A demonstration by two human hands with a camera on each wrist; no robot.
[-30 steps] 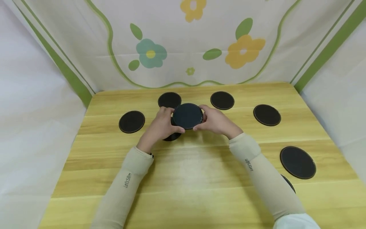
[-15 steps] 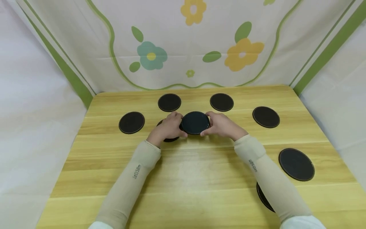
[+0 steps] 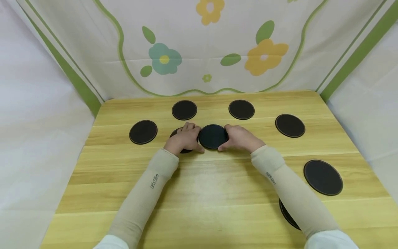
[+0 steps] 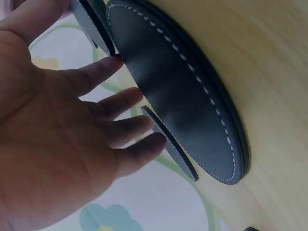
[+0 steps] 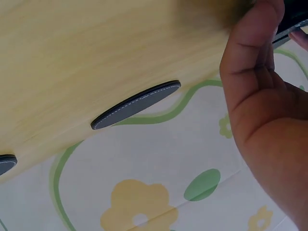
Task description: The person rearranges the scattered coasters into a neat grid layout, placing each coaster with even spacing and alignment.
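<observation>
Floral cloth (image 3: 205,48) hangs behind the far edge of the table (image 3: 211,200). Nearer that edge, my right hand (image 3: 240,137) pinches the central disc (image 3: 212,136); my left hand (image 3: 186,139), fingers straight, gripping nothing, could knock the neighbouring disc (image 4: 178,96) askew if dragged.

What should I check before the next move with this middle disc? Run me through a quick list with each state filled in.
1. Right grip at the middle disc's edge: ok.
2. Left grip touching that disc: cannot tell.
3. Middle disc fully down on the table: cannot tell.
4. Disc below the left grip uncovered: not ok, partly hidden in the head view.
5. Nearest disc uncovered: not ok, the right sleeve overlaps it in the head view.
</observation>
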